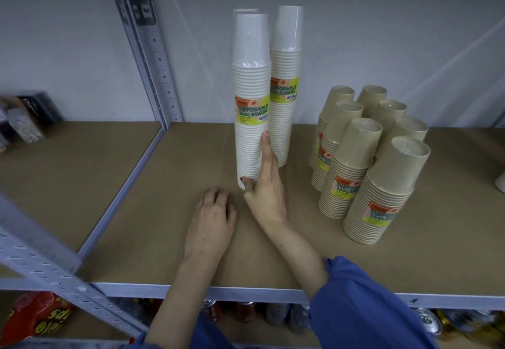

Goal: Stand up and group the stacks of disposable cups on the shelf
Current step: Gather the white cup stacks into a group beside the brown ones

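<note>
Three tall white cup stacks stand upright together at the back middle of the brown shelf [164, 184]: a front stack [250, 103], one [287, 81] to its right, and a third mostly hidden behind. My right hand [266, 187] rests against the front stack's lower part, fingers spread along its side and thumb at its base. My left hand [211, 217] lies flat on the shelf just left of it, holding nothing. To the right, several shorter brown cup stacks [382, 184] stand upright in a tight group.
A grey metal upright [153, 56] divides the shelf on the left, with dark packages [24, 119] beyond it. A white object [501, 182] peeks in at the right edge. Cans [426, 321] and a red bag [35, 318] sit on the shelf below.
</note>
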`<state>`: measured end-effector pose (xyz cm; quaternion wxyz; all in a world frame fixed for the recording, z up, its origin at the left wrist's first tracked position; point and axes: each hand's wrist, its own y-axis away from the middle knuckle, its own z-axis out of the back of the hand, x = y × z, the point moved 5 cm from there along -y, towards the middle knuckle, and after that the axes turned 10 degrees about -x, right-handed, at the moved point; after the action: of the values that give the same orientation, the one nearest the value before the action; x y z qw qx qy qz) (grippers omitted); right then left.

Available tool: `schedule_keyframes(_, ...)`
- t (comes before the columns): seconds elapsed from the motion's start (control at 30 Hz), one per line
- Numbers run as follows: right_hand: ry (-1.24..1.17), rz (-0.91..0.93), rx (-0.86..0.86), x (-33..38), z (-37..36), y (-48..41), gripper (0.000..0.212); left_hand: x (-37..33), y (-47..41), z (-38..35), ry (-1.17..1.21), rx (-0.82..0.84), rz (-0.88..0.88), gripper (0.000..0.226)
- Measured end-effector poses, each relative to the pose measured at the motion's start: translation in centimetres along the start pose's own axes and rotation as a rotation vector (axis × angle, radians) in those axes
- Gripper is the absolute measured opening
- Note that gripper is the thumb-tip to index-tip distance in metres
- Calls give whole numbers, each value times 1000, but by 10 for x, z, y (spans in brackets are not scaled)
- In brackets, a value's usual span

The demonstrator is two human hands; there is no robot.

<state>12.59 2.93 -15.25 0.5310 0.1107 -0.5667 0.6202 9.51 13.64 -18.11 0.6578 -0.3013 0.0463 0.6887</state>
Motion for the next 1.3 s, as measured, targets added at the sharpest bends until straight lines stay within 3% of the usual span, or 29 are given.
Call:
schedule_keyframes(0.27, 86, -34, 54, 5, 16, 11, 96, -4, 8, 12, 27, -76, -3, 34)
schedule_keyframes(0.5, 194, 27, 163, 13, 88, 51, 40, -47, 55, 28, 211, -234, -52, 19)
schedule_keyframes(0.67, 189, 97, -92, 1, 187, 63, 15, -126, 92, 27, 494, -280, -207, 30)
schedule_keyframes(0.87, 311, -19, -365, -53, 313, 61, 12, -238, 116, -6, 664, -187, -441, 27)
schedule_keyframes(1.03, 460, -109, -518, -110, 386, 45, 31, -313, 107, -52, 680, -115, -468, 36)
schedule_keyframes(1.3, 471, -307, -638, -189, 456, 11, 93, -393, 83, -141, 544, 137, -492, 75)
